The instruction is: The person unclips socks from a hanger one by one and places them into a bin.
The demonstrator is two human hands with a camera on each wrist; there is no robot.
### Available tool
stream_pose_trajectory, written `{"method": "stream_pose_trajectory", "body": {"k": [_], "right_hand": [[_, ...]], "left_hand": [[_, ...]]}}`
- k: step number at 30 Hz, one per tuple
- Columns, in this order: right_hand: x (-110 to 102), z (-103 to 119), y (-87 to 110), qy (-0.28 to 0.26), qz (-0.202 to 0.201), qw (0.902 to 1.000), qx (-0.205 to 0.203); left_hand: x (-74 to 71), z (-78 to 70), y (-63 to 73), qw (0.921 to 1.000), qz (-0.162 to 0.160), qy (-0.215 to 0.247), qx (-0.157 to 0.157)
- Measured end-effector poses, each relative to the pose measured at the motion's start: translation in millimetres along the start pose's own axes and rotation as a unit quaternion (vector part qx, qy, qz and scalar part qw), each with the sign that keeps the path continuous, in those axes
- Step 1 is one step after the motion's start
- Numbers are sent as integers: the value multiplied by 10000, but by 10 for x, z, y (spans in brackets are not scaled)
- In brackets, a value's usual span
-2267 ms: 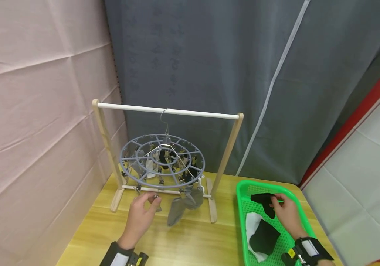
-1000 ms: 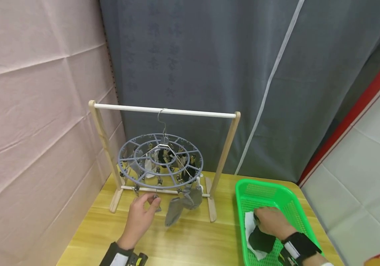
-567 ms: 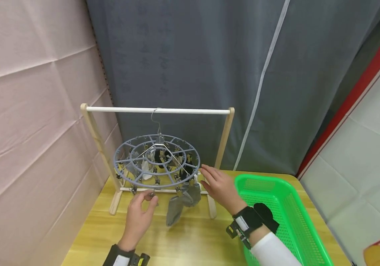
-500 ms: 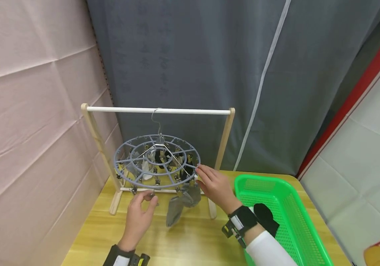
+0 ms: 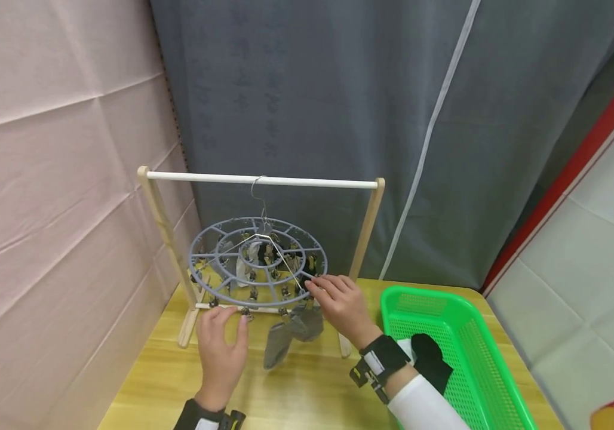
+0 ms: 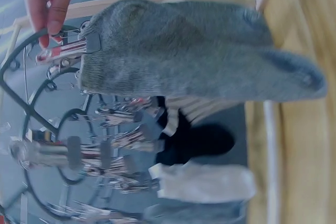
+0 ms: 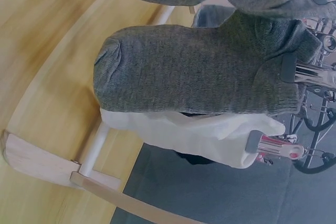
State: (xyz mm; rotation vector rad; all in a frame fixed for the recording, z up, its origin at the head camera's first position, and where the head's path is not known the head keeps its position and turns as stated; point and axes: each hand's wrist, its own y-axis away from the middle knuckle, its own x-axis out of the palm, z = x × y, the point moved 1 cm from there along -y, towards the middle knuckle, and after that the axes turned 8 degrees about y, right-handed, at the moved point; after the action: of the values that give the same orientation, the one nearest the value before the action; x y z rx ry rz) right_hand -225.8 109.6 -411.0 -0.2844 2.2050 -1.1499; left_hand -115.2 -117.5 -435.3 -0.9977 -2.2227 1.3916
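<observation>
A round clip hanger (image 5: 257,304) in grey-blue plastic hangs by its hook from the rack, with metal clips around its rings. My right hand (image 5: 343,306) pinches its outer ring at the right front; thumb and fingertips also show at the ring in the left wrist view. Beside that hand hang grey socks (image 5: 278,345), held by clips; in the right wrist view a grey sock (image 7: 199,72) hangs in front of a white sock (image 7: 210,137). My left hand (image 5: 220,355) is at the front edge, thumb and fingers apart, near a dangling metal clip (image 5: 246,313).
The rack has a white top bar (image 5: 312,182) and wooden legs on a wooden table (image 5: 312,400). At right stands a green basket (image 5: 447,294) holding black cloth (image 5: 430,361) and white cloth (image 5: 406,347). A grey curtain (image 5: 307,107) hangs behind.
My right hand laid the black cloth down in the basket and moved left to the hanger's ring. My left hand let go of the clip and spread thumb and fingers; the hanger turned slightly.
</observation>
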Motion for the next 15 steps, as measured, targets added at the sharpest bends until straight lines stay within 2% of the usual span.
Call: {"method": "stream_pose_trajectory", "body": {"k": [3,5,7,10,15], "right_hand": [[7,28,-8,58,-111,9999,-21],[11,51,-26,104,-213,9997,-36],[9,79,-55,174,-303,9994,-60],[-7,127,-111,327,-344,9988,-92],[-47,191,-186,353,-299,9989,-92]], "left_hand": [[59,-52,-85,9947,-111,-426,928],[100,-82,-138,9904,56,-668,1211],[132,-100,-185,9880,312,-838,1263],[156,-110,-239,9860,622,-1022,1158],[141,-100,-286,9849,682,-1164,1084]]}}
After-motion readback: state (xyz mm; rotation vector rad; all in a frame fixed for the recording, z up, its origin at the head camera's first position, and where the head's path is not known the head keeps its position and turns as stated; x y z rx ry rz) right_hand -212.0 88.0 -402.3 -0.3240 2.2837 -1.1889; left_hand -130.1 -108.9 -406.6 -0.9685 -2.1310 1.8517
